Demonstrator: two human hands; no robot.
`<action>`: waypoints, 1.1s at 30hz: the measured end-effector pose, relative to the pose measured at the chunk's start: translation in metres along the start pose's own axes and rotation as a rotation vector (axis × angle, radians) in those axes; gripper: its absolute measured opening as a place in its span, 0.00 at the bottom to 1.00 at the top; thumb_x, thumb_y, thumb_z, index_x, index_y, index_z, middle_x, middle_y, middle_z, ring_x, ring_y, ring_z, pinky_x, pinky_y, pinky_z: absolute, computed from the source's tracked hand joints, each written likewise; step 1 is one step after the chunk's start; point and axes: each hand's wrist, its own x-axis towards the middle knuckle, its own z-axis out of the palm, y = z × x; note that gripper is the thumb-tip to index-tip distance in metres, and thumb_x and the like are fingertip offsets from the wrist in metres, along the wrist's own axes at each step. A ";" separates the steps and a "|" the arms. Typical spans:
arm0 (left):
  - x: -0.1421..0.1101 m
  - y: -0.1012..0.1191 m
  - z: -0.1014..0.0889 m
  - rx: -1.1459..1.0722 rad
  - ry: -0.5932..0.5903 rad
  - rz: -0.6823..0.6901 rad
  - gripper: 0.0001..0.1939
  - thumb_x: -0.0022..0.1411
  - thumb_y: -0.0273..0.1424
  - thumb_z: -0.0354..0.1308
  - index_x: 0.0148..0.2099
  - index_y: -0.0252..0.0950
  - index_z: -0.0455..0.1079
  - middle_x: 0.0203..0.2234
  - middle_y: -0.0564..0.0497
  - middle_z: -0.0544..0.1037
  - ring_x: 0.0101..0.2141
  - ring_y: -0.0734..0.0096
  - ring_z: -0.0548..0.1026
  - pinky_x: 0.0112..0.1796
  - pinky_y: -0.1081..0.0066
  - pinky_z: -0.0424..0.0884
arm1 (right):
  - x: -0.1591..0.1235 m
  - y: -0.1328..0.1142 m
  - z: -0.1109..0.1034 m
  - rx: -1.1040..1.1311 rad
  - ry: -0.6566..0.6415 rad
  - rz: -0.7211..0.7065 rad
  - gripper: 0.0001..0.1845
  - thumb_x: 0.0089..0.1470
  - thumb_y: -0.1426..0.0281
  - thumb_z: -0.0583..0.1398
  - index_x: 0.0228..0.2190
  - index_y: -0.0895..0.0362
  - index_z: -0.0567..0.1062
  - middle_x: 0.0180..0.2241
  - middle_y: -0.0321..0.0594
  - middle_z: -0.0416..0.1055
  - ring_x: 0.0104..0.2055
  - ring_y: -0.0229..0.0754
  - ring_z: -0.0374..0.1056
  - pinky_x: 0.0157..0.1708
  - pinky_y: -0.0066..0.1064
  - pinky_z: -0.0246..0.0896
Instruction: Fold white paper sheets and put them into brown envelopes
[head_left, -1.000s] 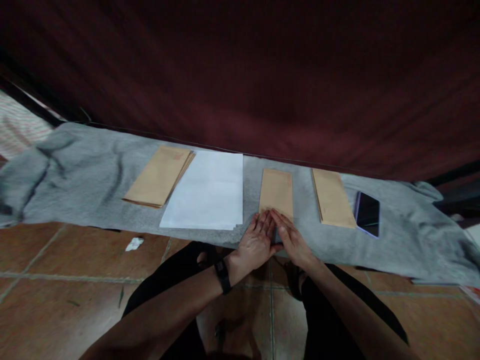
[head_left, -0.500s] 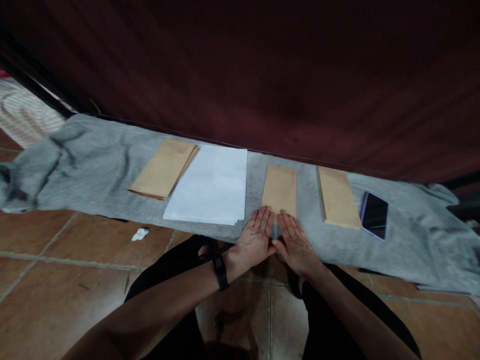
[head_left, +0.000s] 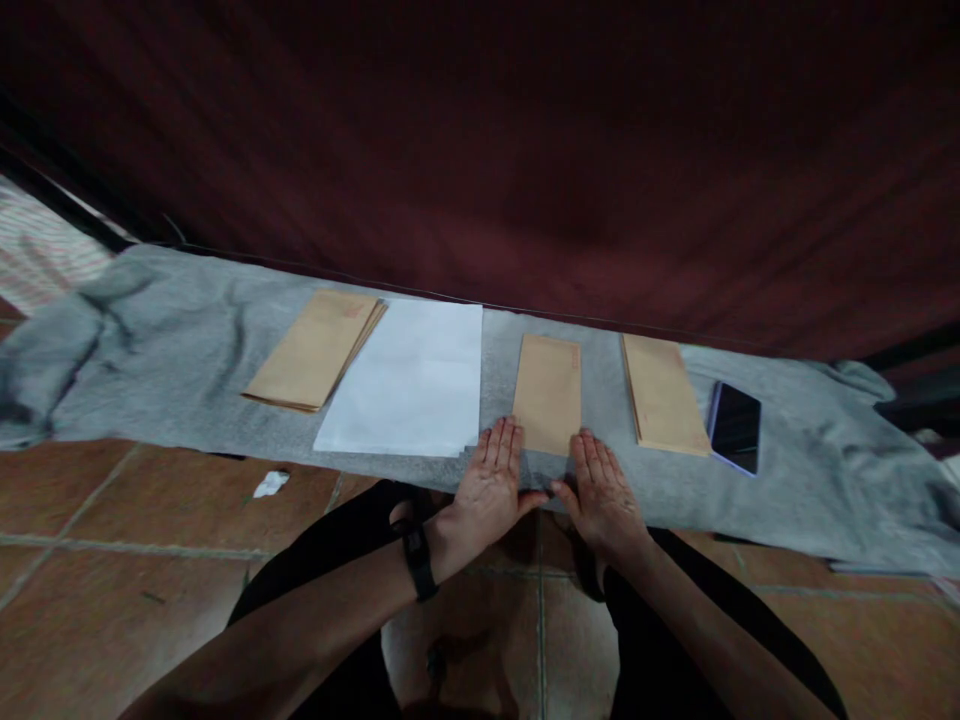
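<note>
A brown paper envelope (head_left: 551, 390) lies flat in front of me, with small red print at its upper right. My left hand (head_left: 487, 475) rests flat, its fingertips at the envelope's lower left corner. At the lower right corner, my right hand (head_left: 604, 490) lies with fingers stretched out. Both hands are open and grip nothing; the thumbs point toward each other. Left of the envelope are white paper sheets (head_left: 409, 385), and beyond them a stack of brown envelopes (head_left: 315, 345). Another stack of envelopes (head_left: 666, 395) sits to the right.
A phone (head_left: 736, 427) in a purple case lies at the right, touching or very near the envelope stack. Grey cloth (head_left: 180, 350) covers the narrow surface. Dark red fabric (head_left: 525, 200) rises behind it. A white scrap (head_left: 271, 484) is on the tiled floor (head_left: 172, 520).
My hands have moved apart, from the lower part of the envelope out to its two lower corners. The whole view has shifted slightly.
</note>
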 end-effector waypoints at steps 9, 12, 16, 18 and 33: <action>0.002 0.004 0.002 -0.004 0.012 -0.023 0.46 0.67 0.50 0.52 0.71 0.16 0.47 0.66 0.22 0.57 0.68 0.41 0.55 0.65 0.46 0.52 | 0.012 -0.016 -0.008 0.125 -0.083 -0.101 0.40 0.70 0.58 0.47 0.71 0.55 0.31 0.73 0.50 0.41 0.73 0.53 0.43 0.68 0.54 0.48; 0.005 0.005 0.000 0.003 -0.030 -0.026 0.44 0.67 0.47 0.53 0.69 0.14 0.52 0.66 0.21 0.58 0.68 0.40 0.55 0.65 0.47 0.53 | 0.013 -0.021 -0.007 0.117 -0.078 -0.150 0.41 0.70 0.58 0.48 0.71 0.56 0.32 0.72 0.51 0.44 0.73 0.52 0.46 0.68 0.52 0.49; 0.006 0.002 -0.005 -0.015 -0.030 -0.028 0.36 0.69 0.40 0.52 0.67 0.14 0.56 0.65 0.23 0.59 0.67 0.43 0.58 0.65 0.50 0.54 | 0.014 -0.018 -0.007 0.084 -0.033 -0.102 0.40 0.69 0.56 0.50 0.71 0.59 0.40 0.71 0.55 0.48 0.71 0.55 0.50 0.67 0.53 0.52; 0.007 0.000 -0.007 -0.046 0.001 -0.027 0.32 0.70 0.37 0.49 0.67 0.17 0.57 0.66 0.27 0.60 0.67 0.46 0.58 0.66 0.51 0.53 | 0.016 -0.015 -0.009 0.077 -0.034 -0.075 0.38 0.69 0.57 0.50 0.71 0.60 0.46 0.70 0.55 0.51 0.70 0.56 0.53 0.67 0.53 0.52; 0.034 0.007 0.013 -0.134 -0.015 0.210 0.32 0.73 0.38 0.42 0.72 0.25 0.47 0.71 0.36 0.50 0.71 0.57 0.45 0.69 0.56 0.41 | 0.022 -0.017 -0.014 -0.084 -0.034 -0.019 0.25 0.67 0.71 0.51 0.61 0.69 0.67 0.61 0.59 0.67 0.63 0.55 0.65 0.63 0.47 0.59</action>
